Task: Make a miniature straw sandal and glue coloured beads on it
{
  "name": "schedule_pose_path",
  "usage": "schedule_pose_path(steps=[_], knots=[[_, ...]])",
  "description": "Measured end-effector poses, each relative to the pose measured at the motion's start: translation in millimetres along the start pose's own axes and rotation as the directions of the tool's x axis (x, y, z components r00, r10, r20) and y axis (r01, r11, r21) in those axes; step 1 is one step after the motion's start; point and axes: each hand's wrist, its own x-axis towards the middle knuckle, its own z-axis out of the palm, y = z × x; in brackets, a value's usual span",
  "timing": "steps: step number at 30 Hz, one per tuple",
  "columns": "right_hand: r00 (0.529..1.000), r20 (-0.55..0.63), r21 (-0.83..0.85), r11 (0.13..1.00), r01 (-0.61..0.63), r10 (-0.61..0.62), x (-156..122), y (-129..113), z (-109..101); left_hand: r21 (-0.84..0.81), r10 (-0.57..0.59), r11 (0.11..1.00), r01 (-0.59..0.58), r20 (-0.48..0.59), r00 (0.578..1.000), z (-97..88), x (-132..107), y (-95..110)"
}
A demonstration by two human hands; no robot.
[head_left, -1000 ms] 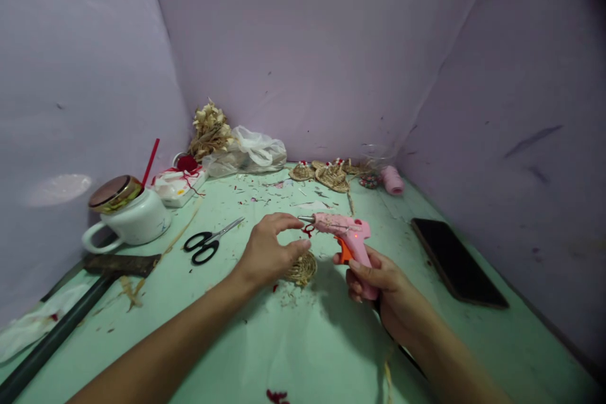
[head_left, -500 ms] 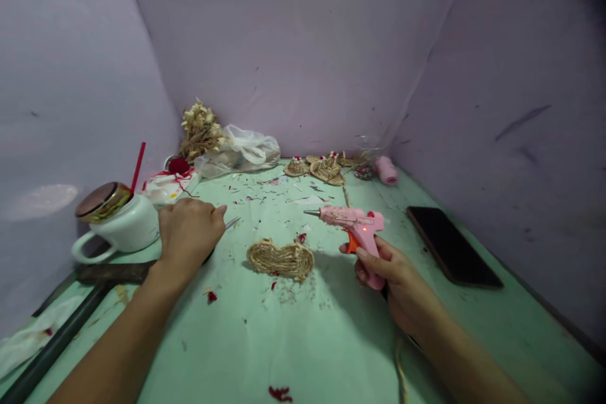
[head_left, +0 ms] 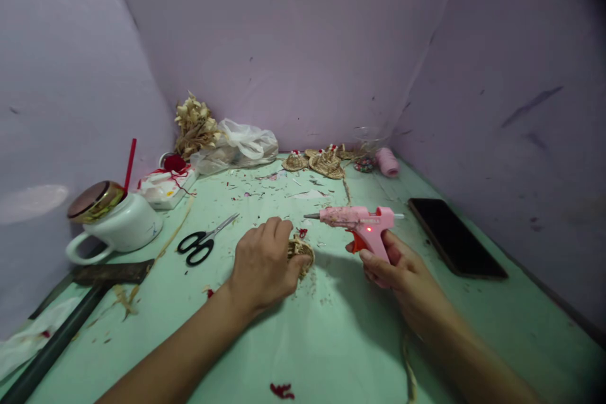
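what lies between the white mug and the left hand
The black-handled scissors lie nearer the left hand, and a thin tan strip nearer the mug, in the head view.

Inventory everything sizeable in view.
Glue gun: one, pink, centre right
Woven piece: one, tan, centre
Scissors: one, black, left
Hammer: one, dark, left
Mug: one, white, left
Container: one, gold, atop mug
Box: one, white, beyond mug
Yarn ball: one, red, back left
Dried flowers: bunch, tan, back left
Bag: one, white, back
Hat-like pieces: several, tan, back
Spool: one, pink, back right
Phone: one, black, right
Table: one, green, underneath
Left hand: one, on woven piece
Right hand: one, holding glue gun
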Motion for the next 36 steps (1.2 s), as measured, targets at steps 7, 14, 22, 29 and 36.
schedule_pose_path(steps=[7, 14, 22, 29, 36], knots=[[1.000, 0.024, -0.024, 1.000, 0.011, -0.011, -0.9, -1.5, -0.9, -0.057, 0.064, 0.997, -0.057, 0.132, 0.989, -9.3, 5.7, -24.6], [0.991, 0.041, -0.147, 0.981, 0.129, -0.124, -3.4, 1.3, -3.8, -0.130, -0.153, 0.972, 0.194, 0.275, 0.949, -21.1, 8.8, -39.0], [0.956, -0.019, -0.364, 0.893, 0.265, -0.292, -8.9, 9.3, 2.9, -0.291, -0.192, 0.916, 0.276, 0.287, 0.939, -19.1, 6.9, -33.7], [0.953, 0.048, -0.407, 0.866, 0.292, -0.299, -6.4, 14.9, 1.6, -0.386, -0.202, 0.866, 0.319, 0.313, 0.928, -16.4, 7.7, -31.2], [0.953, 0.050, -0.389, 0.873, 0.295, -0.300, -6.1, 19.4, -1.2, -0.441, -0.225, 0.815, 0.376, 0.358, 0.906, -16.4, 8.2, -32.2]])
